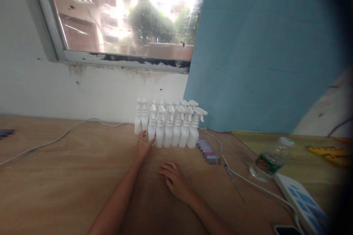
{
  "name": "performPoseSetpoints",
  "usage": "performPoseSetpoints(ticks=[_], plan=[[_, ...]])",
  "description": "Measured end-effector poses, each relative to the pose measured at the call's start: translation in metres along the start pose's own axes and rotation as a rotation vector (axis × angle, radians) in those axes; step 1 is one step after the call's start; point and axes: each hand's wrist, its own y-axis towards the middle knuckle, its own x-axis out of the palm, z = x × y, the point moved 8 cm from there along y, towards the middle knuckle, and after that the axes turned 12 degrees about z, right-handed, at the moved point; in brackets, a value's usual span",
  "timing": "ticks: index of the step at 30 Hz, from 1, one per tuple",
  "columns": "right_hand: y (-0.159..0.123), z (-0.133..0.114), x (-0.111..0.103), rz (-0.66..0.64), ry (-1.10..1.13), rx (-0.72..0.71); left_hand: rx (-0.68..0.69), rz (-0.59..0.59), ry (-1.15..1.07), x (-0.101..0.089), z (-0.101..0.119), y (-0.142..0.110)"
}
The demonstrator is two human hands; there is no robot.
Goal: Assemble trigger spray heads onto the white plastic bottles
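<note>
Several white spray bottles (167, 132) stand upright in close rows on the wooden table, against the wall below the window. My left hand (143, 145) reaches to the near left of the group, its fingers and thumb on either side of the lower part of one spray bottle (151, 129). Two more bottles stand just behind and left of it. My right hand (175, 180) is over the table in front of the rows, apart from the bottles. Its fingers are loosely stretched out and hold nothing.
A blurred purple object (208, 151) lies right of the bottles. Beyond a white cable (248, 181) are a clear drink bottle (268, 163), a white and blue box (300, 200) and yellow objects (328, 152). A blue curtain (248, 62) hangs behind.
</note>
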Motion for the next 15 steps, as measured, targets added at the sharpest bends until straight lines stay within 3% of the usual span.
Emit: performPoseSetpoints(ticks=[3, 6, 9, 12, 15], plan=[[-0.001, 0.001, -0.002, 0.017, 0.027, -0.003, -0.014, -0.035, 0.005, -0.002, -0.002, -0.002], [-0.001, 0.002, -0.005, 0.062, 0.107, 0.009, -0.040, -0.018, 0.009, -0.019, -0.005, -0.009], [0.008, 0.008, -0.013, 0.145, 0.239, 0.111, -0.071, -0.018, -0.021, -0.038, -0.005, -0.021], [0.029, 0.005, -0.033, 0.278, 0.338, 0.189, -0.102, -0.115, -0.099, -0.049, 0.000, -0.041], [0.053, -0.014, -0.059, 0.386, 0.419, 0.172, -0.120, -0.287, -0.166, -0.055, 0.013, -0.068]])
